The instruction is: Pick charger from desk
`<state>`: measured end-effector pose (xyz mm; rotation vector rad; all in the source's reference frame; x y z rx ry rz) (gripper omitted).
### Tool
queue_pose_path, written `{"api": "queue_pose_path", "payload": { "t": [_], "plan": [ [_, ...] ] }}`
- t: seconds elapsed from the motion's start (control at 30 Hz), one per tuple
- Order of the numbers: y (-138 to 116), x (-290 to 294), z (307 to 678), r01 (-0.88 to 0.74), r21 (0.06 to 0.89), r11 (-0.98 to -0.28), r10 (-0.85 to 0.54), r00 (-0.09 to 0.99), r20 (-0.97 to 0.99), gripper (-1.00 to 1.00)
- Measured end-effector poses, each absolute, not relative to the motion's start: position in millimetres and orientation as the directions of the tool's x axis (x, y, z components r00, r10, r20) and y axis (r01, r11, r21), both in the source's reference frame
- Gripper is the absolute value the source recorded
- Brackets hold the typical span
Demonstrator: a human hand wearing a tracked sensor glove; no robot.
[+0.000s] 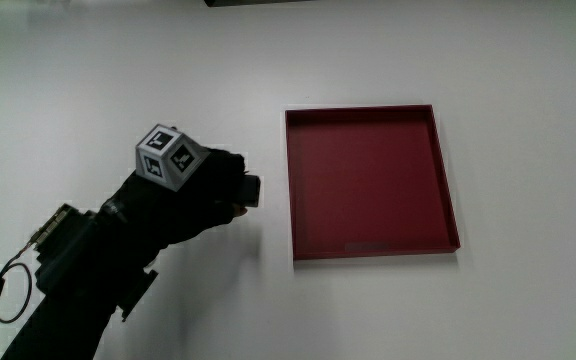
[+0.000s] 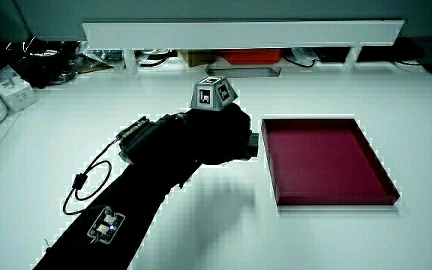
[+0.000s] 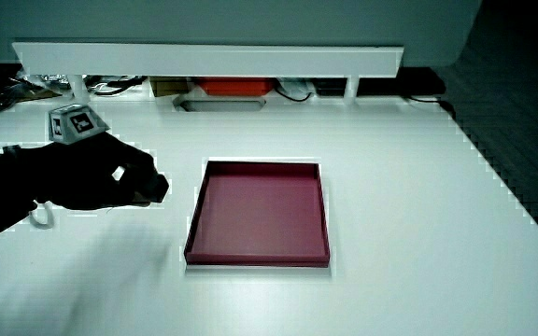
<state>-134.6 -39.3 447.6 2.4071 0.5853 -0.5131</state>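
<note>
The gloved hand point(image 1: 200, 192) hovers over the white table beside the red tray point(image 1: 290, 180), with the patterned cube point(image 1: 168, 156) on its back. Its fingers are curled around a small dark block, the charger point(image 1: 250, 190), which sticks out of the fingertips toward the tray's nearest wall. The charger shows only in part in both side views point(image 2: 253, 141) point(image 3: 160, 187); the glove hides most of it. A faint shadow lies on the table under the hand. The red tray point(image 2: 276, 196) point(image 3: 191, 245) holds nothing that I can see.
A low white partition point(image 2: 238, 31) runs along the table's edge farthest from the person, with cables and boxes under it. A white adapter block point(image 2: 13, 94) sits near a table corner. A thin black cable loop point(image 2: 81, 184) hangs from the forearm.
</note>
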Motion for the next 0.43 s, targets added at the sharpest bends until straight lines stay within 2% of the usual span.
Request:
{"api": "queue_pose_path", "payload": {
  "t": [0.1,0.27,0.3,0.37,0.43],
  "plan": [
    [-45.1,-122.3,432.9,0.533,0.424,-0.732,0.324,0.82,-0.471,1.0],
    [-52.1,-105.1,431.6,0.556,0.374,-0.742,0.318,0.783,-0.534,1.0],
    [-53.5,-99.9,428.1,0.572,0.351,-0.741,0.354,0.777,-0.52,1.0],
    [-55.8,-92.5,428.7,0.555,0.377,-0.742,0.323,0.788,-0.524,1.0],
    [-58.0,-85.0,425.1,0.569,0.349,-0.745,0.352,0.779,-0.519,1.0]
  ]
}}
